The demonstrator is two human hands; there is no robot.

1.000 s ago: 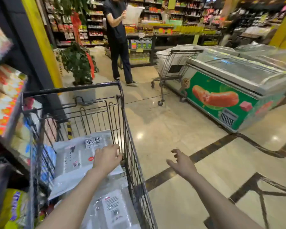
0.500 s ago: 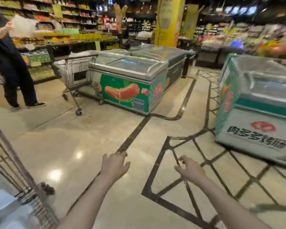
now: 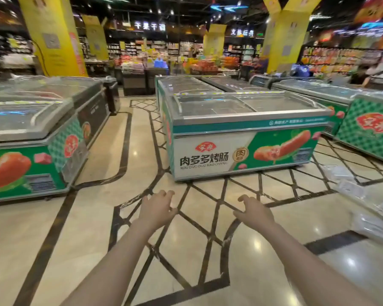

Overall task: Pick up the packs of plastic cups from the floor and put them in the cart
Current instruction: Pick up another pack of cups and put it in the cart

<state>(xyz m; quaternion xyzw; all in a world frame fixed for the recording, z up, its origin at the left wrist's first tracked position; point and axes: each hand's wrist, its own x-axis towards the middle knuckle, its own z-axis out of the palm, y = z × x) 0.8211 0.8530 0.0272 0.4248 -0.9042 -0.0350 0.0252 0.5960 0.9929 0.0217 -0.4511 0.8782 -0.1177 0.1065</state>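
Note:
My left hand point(image 3: 156, 208) and my right hand point(image 3: 253, 212) reach forward over the tiled floor, fingers loosely curled, holding nothing. Several clear packs of plastic cups point(image 3: 352, 188) lie on the floor at the right edge, well to the right of my right hand; more clear packs point(image 3: 376, 226) lie nearer me. They are blurred. The cart is out of view.
A green chest freezer point(image 3: 241, 138) with a glass lid stands straight ahead. Another freezer point(image 3: 31, 151) is at the left, and more freezers point(image 3: 372, 129) at the right. An aisle runs between them. Yellow pillars point(image 3: 53, 36) and shelves stand behind.
The view has swung right, away from the cart and the standing person. My left hand left the pack in the cart. Packs on the floor came into view at the right.

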